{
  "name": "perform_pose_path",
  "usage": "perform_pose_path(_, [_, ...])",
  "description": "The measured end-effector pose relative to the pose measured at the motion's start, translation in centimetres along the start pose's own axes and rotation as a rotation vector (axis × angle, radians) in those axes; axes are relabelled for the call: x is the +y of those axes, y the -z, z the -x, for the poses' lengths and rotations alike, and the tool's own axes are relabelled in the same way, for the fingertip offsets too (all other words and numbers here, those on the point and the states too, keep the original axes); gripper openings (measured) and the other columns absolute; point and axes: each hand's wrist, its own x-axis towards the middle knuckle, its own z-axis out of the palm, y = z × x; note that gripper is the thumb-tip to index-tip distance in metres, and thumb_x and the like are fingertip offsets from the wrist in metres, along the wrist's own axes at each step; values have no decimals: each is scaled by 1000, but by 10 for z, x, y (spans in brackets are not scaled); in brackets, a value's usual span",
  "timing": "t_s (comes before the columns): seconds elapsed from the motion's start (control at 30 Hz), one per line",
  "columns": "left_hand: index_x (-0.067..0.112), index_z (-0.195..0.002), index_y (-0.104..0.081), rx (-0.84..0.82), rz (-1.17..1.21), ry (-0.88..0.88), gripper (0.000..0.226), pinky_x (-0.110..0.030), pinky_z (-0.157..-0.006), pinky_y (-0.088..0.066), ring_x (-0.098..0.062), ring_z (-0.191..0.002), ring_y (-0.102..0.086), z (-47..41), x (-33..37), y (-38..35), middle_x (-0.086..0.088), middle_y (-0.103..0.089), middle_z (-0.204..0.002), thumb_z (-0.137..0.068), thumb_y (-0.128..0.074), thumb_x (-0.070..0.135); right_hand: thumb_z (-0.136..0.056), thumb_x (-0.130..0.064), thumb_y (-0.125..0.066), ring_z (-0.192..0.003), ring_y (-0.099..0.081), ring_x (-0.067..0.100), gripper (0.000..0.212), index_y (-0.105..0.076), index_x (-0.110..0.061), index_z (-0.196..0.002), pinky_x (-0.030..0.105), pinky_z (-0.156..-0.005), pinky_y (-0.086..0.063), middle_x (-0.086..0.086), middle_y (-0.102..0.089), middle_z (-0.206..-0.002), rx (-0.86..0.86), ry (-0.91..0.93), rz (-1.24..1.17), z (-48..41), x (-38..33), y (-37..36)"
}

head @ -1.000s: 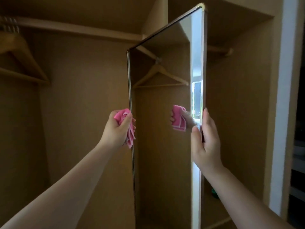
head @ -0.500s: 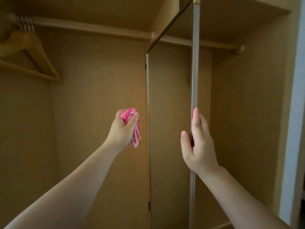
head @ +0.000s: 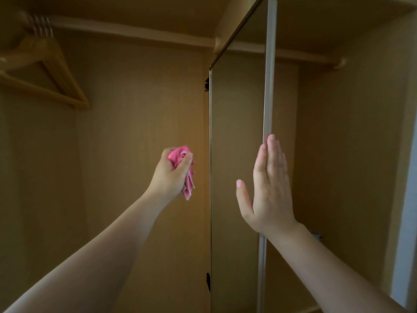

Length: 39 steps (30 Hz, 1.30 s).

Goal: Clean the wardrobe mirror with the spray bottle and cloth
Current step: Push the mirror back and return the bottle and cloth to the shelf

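Wardrobe panels (head: 135, 132) and a wooden hanger (head: 45, 92) fill your head view. Your left hand (head: 171, 177) grips the bunched pink cloth (head: 179, 155) just left of the mirror (head: 237, 154), not touching it. Within 1 second the mirror has swung nearly edge-on, and your right hand (head: 269, 190) has released its grip: fingers (head: 274, 159) straight, flat against the edge. Wiping looks paused or done. No spray bottle shows.
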Motion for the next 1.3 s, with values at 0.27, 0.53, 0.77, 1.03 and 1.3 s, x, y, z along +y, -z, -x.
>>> perform_pose_path(0.27, [18,-116,-48,16,-38,45,34,-21,-37,-40,-10,-43,-58,-3,-10,10,-10,-65,-76,-93,-53,43,-94,-39,-36,-149,1,30,75,-7,-2,-152,44,-121,-7,17,-1,-161,-56,-29,64,-10,7,-39])
perform_pose_path(0.53, [14,-113,-50,50,-32,43,30,-20,-35,-38,-16,-41,-58,-9,-19,15,-5,-66,-70,-95,-53,38,-94,-37,-35,-149,3,31,76,-3,0,-152,45,-121,-6,18,1,-161,-92,-35,114,-17,16,-80])
perform_pose_path(0.77, [15,-113,-50,65,-29,42,27,-21,-34,-37,-13,-42,-58,-11,-24,17,-7,-67,-75,-95,-54,35,-93,-37,-37,-148,4,32,79,2,0,-151,44,-121,-5,18,5,-161,-173,-66,169,-23,18,-104])
perform_pose_path(1.03, [25,-102,-50,83,-31,39,13,-29,-40,-48,-16,-53,-64,-5,-24,26,-4,-68,-79,-95,-55,34,-91,-36,-40,-148,1,34,83,6,-1,-151,42,-120,-3,14,6,-160,-184,-73,197,-27,19,-112])
perform_pose_path(1.3, [30,-99,-49,22,-17,19,8,-34,-45,-53,-20,-60,-66,11,-14,24,-5,-69,-86,-95,-54,33,-94,-40,-35,-148,5,30,82,14,-5,-149,43,-120,-5,14,13,-160,-352,-40,279,-28,19,-89])
